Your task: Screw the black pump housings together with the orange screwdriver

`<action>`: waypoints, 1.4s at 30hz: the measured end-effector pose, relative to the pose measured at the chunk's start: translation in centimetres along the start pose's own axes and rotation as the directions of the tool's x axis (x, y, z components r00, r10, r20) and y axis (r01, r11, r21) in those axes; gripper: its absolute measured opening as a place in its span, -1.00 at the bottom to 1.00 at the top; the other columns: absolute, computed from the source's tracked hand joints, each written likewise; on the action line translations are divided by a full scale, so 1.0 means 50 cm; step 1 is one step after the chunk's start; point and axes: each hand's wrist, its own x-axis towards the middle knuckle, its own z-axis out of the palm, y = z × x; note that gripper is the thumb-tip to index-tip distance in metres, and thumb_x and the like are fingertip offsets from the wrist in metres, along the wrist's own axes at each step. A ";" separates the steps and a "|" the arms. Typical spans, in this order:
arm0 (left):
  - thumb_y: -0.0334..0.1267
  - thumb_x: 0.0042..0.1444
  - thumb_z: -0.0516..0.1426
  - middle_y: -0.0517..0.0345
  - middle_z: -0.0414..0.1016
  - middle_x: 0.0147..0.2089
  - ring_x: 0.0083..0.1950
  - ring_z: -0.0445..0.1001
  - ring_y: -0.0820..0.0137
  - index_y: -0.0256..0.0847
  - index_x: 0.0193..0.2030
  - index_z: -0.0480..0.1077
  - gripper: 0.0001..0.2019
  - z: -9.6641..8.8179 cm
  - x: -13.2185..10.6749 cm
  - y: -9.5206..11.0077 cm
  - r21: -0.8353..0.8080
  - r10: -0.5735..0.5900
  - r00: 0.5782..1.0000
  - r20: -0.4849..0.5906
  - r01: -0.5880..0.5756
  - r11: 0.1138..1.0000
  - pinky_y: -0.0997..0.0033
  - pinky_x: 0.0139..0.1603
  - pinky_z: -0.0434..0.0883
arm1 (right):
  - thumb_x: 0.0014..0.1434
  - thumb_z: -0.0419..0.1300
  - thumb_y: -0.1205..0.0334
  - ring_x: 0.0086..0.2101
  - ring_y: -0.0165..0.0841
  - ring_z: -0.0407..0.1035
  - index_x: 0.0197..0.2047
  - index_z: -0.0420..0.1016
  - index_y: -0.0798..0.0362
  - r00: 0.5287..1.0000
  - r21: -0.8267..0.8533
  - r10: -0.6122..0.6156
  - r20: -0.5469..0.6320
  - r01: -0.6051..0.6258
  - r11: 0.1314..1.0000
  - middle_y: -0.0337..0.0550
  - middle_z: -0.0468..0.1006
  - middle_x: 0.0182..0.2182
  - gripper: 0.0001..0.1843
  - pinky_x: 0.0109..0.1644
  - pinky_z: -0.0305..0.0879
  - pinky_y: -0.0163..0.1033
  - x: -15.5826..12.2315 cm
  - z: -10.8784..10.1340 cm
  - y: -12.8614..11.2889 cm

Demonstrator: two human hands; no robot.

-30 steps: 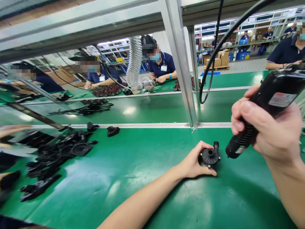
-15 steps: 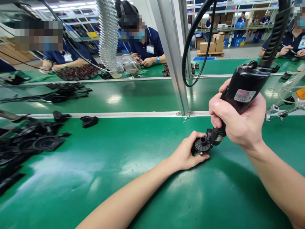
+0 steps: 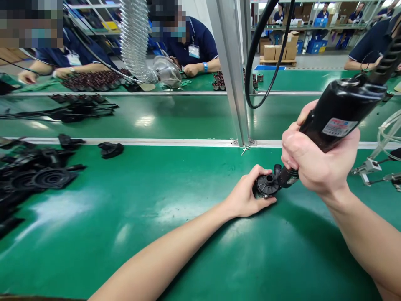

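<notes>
Head view. Right hand is wrapped tight around the black electric screwdriver, tool tilted, its nose down against the right edge of the small black pump housing. Left hand cups that housing from the left, thumb under its near edge and fingers over the far side, pinning it on the green bench mat.

Change: a second ago the screwdriver was held up and clear of the housing, well to the right; half a second ago it had come down to the rim, and it sits there now, hardly shifted. The left hand has kept its hold throughout. Judgement: the tool is engaged on a fastening point at the rim; the bit itself is hidden, so I cannot tell whether a screw is seated.

Count: one screwdriver, one housing in hand, one coiled cable hanging from above. Loose black parts lie heaped at far left, too overlapped to count; one separate black piece lies near the rail. Two co-workers sit close across the belt, more further back.
</notes>
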 end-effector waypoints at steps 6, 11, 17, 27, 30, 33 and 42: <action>-0.25 -0.01 0.42 0.10 0.50 -0.05 -0.08 0.49 0.27 -0.17 0.06 0.30 -0.46 0.000 -0.002 -0.003 -0.013 -0.005 1.000 -0.006 0.005 1.000 0.28 0.00 0.45 | 0.04 0.33 0.33 -0.60 -0.49 0.20 -0.30 0.31 -0.02 1.000 -0.025 0.003 0.009 -0.003 1.000 -0.37 0.32 -0.53 -0.75 -0.55 0.22 -0.29 -0.006 -0.004 0.004; -0.21 0.00 0.45 0.04 0.49 0.03 0.02 0.51 0.22 -0.16 0.13 0.29 -0.39 0.003 -0.007 -0.010 -0.039 -0.023 1.000 -0.019 0.022 0.999 0.23 0.09 0.46 | 0.04 0.37 0.32 -0.58 -0.47 0.25 -0.32 0.34 0.00 0.999 0.012 0.034 -0.032 -0.034 0.999 -0.34 0.36 -0.51 -0.75 -0.55 0.24 -0.29 -0.004 -0.010 0.006; -0.19 0.01 0.48 0.01 0.52 0.09 0.09 0.55 0.18 -0.12 0.22 0.18 -0.26 0.042 -0.031 -0.001 -0.228 0.006 0.987 0.160 0.031 0.973 0.19 0.16 0.47 | 0.17 0.37 0.37 -0.62 -0.48 0.30 -0.21 0.43 0.00 0.999 0.115 -0.041 -0.033 0.045 0.992 -0.31 0.47 -0.47 -0.80 -0.60 0.28 -0.31 0.000 -0.013 -0.054; -0.07 -0.02 0.48 -0.07 0.54 0.21 0.25 0.51 -0.04 -0.15 0.27 0.23 -0.22 0.058 -0.036 -0.003 -0.121 0.025 0.979 0.200 -0.001 0.993 -0.02 0.26 0.49 | 0.21 0.32 0.49 -0.62 -0.51 0.34 -0.18 0.43 0.01 0.973 0.222 0.078 0.219 -0.128 0.967 -0.31 0.54 -0.46 -0.78 -0.59 0.28 -0.40 -0.037 0.003 -0.053; -0.06 -0.03 0.48 -0.05 0.57 0.17 0.22 0.54 -0.05 -0.15 0.23 0.28 -0.25 0.059 -0.035 -0.003 -0.100 0.014 0.979 0.203 0.007 0.995 -0.02 0.22 0.51 | 0.21 0.32 0.50 -0.60 -0.50 0.34 -0.17 0.44 0.01 0.967 0.217 0.100 0.235 -0.153 0.964 -0.31 0.53 -0.46 -0.77 -0.57 0.29 -0.40 -0.039 0.007 -0.045; -0.07 -0.04 0.49 0.00 0.61 0.10 0.14 0.58 -0.03 -0.14 0.19 0.31 -0.29 0.061 -0.034 -0.001 -0.089 -0.006 0.979 0.206 0.025 0.996 0.02 0.16 0.54 | 0.21 0.31 0.51 -0.60 -0.51 0.32 -0.17 0.44 0.01 0.962 0.216 0.108 0.250 -0.165 0.963 -0.31 0.53 -0.46 -0.77 -0.57 0.29 -0.40 -0.041 0.009 -0.043; -0.11 -0.04 0.49 -0.01 0.62 0.09 0.12 0.60 -0.02 -0.13 0.22 0.30 -0.27 0.063 -0.032 -0.002 -0.131 0.032 0.980 0.195 -0.007 0.991 0.03 0.16 0.55 | 0.22 0.34 0.51 -0.56 -0.47 0.37 -0.15 0.47 -0.02 0.965 0.233 0.071 0.252 -0.132 0.963 -0.28 0.52 -0.44 -0.75 -0.57 0.28 -0.38 -0.040 0.004 -0.044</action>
